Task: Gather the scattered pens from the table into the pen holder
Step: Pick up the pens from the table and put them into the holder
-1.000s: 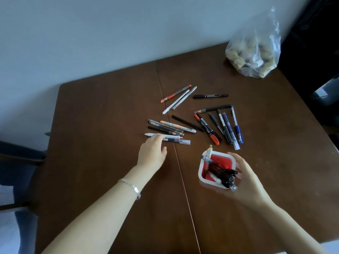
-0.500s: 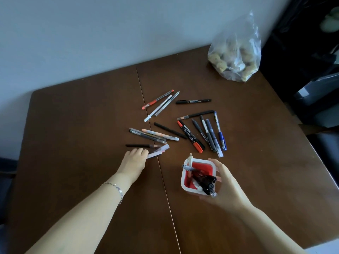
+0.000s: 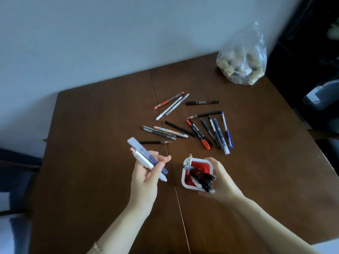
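My left hand point(image 3: 146, 173) is lifted off the table, palm up, shut on two pale pens point(image 3: 141, 154) that point up and to the left. My right hand point(image 3: 220, 176) grips the right side of the pen holder point(image 3: 185, 178), a square white cup with a red inside. It stands on the table and holds several pens, mostly black. Scattered pens point(image 3: 194, 125) lie beyond both hands in the middle of the brown table point(image 3: 91, 134). A thin black pencil point(image 3: 156, 142) lies nearest my left hand.
A clear plastic bag point(image 3: 242, 59) of round brownish lumps sits at the table's far right corner. A pale wall rises behind the table. A dark chair point(image 3: 16, 162) stands at the left, and dark furniture at the right edge.
My left hand picked up the two pale pens from the table and raised them, turning palm up. The right hand stayed on the holder. The black pencil was left behind.
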Action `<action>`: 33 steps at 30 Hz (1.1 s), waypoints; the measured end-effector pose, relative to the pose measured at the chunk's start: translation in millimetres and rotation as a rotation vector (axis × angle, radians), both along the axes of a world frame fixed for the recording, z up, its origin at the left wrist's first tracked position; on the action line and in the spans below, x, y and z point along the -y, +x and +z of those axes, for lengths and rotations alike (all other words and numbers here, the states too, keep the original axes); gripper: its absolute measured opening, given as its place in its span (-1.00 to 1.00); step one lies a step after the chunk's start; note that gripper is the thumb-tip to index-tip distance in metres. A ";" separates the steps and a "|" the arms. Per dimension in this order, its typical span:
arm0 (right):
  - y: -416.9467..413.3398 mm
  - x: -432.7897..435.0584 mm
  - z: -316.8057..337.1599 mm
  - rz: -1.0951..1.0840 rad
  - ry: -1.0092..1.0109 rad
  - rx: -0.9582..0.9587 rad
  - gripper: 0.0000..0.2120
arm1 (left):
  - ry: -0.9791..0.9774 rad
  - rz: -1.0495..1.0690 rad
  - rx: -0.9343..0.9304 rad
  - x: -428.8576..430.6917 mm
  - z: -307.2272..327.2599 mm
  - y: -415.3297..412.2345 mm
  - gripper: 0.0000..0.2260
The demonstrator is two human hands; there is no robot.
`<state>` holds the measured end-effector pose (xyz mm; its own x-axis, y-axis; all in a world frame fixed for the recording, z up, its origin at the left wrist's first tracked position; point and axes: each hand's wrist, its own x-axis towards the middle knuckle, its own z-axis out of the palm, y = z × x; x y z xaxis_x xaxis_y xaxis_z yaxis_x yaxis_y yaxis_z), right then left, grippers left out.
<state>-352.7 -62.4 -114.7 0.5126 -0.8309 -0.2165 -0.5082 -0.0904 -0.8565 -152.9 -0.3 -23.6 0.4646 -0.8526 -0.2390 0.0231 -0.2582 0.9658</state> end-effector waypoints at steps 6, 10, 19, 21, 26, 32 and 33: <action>0.9 -3.4 -3.2 -0.046 -0.014 0.011 -0.11 | -0.007 -0.075 -0.029 6.4 -16.3 -45.7 -0.79; 0.1 -2.9 -3.0 -0.026 -0.012 0.007 -0.11 | -0.060 -0.172 0.117 13.7 -23.2 -53.4 -0.77; 2.8 -7.2 -6.8 -0.056 -0.012 0.027 -0.10 | -0.203 -0.084 0.376 9.0 -36.8 -56.3 -0.55; 2.9 -7.3 -6.2 -0.059 -0.017 0.034 -0.10 | -0.262 -0.075 0.434 5.1 -45.9 -54.1 -0.54; 4.0 -7.7 -3.1 -0.055 -0.026 0.045 -0.16 | -0.272 -0.192 0.622 -1.2 -62.0 -48.5 -0.64; 3.3 -6.1 -3.4 -0.035 -0.015 0.013 -0.13 | -0.069 -0.428 0.981 3.5 -70.4 -40.7 -0.52; 2.6 -5.7 -4.7 -0.033 -0.018 0.012 -0.12 | -0.061 -0.479 0.940 5.4 -65.2 -37.5 -0.47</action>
<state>-350.1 -56.7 -119.4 0.4871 -0.8511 -0.1956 -0.5007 -0.0887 -0.8611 -190.5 -5.7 -88.8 0.0527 -0.9944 0.0913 -0.8325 0.0067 0.5540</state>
